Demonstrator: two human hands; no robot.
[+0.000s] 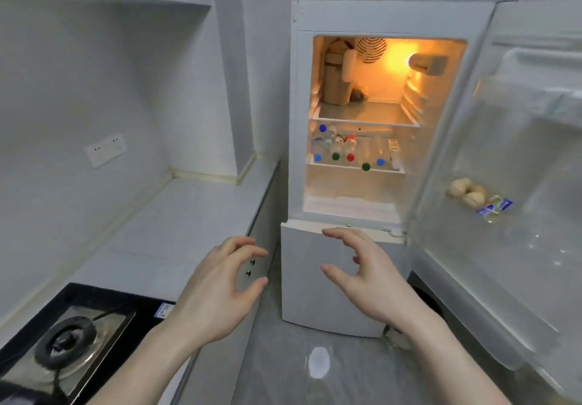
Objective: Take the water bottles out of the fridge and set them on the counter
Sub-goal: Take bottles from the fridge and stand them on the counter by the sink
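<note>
A: What do the hands show?

B: The left hand (217, 288) and right hand (362, 274) are raised side by side in front of the fridge (343, 272), each with fingers and thumb loosely spread in a half-curl. Neither holds or touches anything.

A: How far along is the task?

B: By appearance, at the start. The fridge door (510, 159) stands open to the right, but the counter (176, 225) on the left carries no bottle, so every transfer seems left to do.

A: Where are the water bottles?

B: The water bottles (343, 151) lie on the middle shelf (356, 168), caps toward the viewer: blue, green and red. Their exact number is hard to tell.

A: And the other compartments?

B: The top shelf holds a tall brown container (335, 74) at back left. The door rack holds pale round items (466, 192) and a small packet (494, 207).
</note>
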